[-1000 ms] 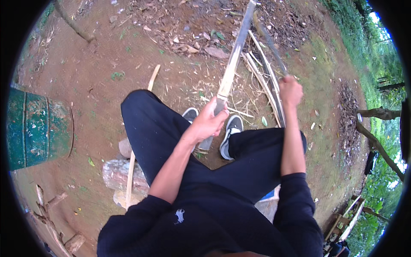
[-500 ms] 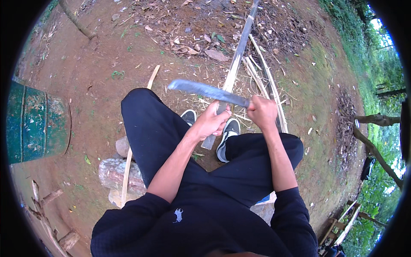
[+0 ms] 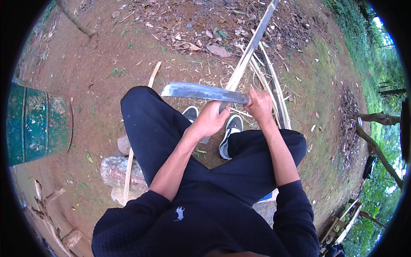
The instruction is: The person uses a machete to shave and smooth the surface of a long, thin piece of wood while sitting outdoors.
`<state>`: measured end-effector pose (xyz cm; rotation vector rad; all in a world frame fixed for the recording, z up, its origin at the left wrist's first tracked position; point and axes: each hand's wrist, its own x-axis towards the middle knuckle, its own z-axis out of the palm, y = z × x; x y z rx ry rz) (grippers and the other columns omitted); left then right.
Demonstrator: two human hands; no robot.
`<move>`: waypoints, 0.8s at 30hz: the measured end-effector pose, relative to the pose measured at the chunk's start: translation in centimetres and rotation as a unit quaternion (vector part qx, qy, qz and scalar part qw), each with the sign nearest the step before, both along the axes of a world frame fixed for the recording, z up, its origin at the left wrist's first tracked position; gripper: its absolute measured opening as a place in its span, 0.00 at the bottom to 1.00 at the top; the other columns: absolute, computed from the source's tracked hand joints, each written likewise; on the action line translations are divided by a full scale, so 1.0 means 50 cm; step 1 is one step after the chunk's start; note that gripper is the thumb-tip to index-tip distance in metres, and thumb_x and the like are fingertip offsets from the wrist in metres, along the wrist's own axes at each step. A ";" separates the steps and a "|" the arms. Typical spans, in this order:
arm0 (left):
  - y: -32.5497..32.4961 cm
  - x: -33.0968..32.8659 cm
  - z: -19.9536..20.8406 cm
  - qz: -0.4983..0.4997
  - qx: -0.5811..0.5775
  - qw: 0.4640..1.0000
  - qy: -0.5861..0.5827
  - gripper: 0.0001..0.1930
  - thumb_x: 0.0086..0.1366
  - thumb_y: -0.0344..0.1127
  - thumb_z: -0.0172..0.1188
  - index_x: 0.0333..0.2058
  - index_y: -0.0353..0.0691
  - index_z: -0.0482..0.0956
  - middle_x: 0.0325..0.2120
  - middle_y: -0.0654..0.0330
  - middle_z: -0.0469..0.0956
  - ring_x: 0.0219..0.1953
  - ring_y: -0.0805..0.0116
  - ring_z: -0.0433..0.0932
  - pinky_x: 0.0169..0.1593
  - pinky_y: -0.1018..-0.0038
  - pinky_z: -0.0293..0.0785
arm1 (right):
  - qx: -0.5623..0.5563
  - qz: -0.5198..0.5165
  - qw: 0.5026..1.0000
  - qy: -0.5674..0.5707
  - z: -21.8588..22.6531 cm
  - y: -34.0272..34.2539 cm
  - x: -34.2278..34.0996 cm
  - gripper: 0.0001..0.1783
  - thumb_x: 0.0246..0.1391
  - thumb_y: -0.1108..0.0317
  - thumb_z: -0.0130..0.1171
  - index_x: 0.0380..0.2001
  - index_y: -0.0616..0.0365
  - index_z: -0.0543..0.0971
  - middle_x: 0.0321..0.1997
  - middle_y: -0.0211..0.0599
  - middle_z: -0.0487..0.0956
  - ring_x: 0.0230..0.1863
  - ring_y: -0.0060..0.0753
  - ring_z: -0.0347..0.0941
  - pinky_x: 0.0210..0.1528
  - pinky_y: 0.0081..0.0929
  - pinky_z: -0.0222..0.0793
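A long strip of wood (image 3: 242, 64), pale where it is shaved and dark grey farther out, slants from between my knees toward the upper right. Its near part is wrapped by the fingers of my left hand (image 3: 210, 120). My right hand (image 3: 260, 105) is closed around the handle of a machete (image 3: 197, 91). The broad grey blade points left and lies across the strip, just beyond my left hand. Whether its edge touches the wood I cannot tell. The strip's near end is mostly hidden behind my left hand.
Split strips (image 3: 274, 81) and shavings lie on the ground right of the held wood. A green drum (image 3: 38, 122) stands at the left. Beside my left leg are a log (image 3: 122, 173) and a thin pale strip (image 3: 128, 175). Leaf litter (image 3: 218, 50) covers the ground ahead.
The held strip's far end has swung to the right. The machete has shifted slightly left and its blade now lies more level. Both hands keep their grips.
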<state>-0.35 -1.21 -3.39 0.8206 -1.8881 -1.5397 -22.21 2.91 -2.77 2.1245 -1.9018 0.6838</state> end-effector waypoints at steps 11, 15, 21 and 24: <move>0.010 0.022 0.082 -0.047 0.352 0.929 0.107 0.07 0.72 0.31 0.53 0.44 0.44 0.64 0.18 0.73 0.59 0.13 0.85 0.52 0.15 0.82 0.49 | -0.094 -0.433 0.861 -0.251 0.071 0.016 -0.180 0.15 0.47 0.64 0.60 0.18 0.66 0.75 0.16 0.45 0.77 0.21 0.36 0.75 0.32 0.42 0.72; 0.010 0.017 0.089 -0.060 0.401 0.903 0.139 0.07 0.71 0.32 0.54 0.43 0.45 0.64 0.18 0.73 0.59 0.13 0.86 0.53 0.15 0.83 0.48 | -0.080 -0.280 0.919 -0.266 0.093 0.042 -0.084 0.11 0.47 0.69 0.61 0.18 0.63 0.74 0.13 0.37 0.73 0.18 0.28 0.70 0.26 0.38 0.67; 0.022 0.007 0.092 -0.046 0.402 0.908 0.107 0.11 0.74 0.41 0.52 0.47 0.46 0.63 0.19 0.73 0.59 0.13 0.86 0.53 0.15 0.83 0.49 | -0.006 -0.128 0.991 -0.046 0.056 0.040 -0.036 0.06 0.43 0.70 0.60 0.21 0.56 0.72 0.17 0.42 0.75 0.19 0.49 0.74 0.22 0.44 0.68; 0.026 0.008 0.091 -0.055 0.392 0.915 0.084 0.12 0.75 0.42 0.52 0.51 0.47 0.63 0.19 0.74 0.57 0.14 0.86 0.53 0.15 0.84 0.50 | -0.011 -0.083 0.996 -0.028 0.045 0.033 -0.024 0.07 0.40 0.69 0.59 0.20 0.55 0.70 0.16 0.39 0.74 0.18 0.48 0.73 0.21 0.45 0.68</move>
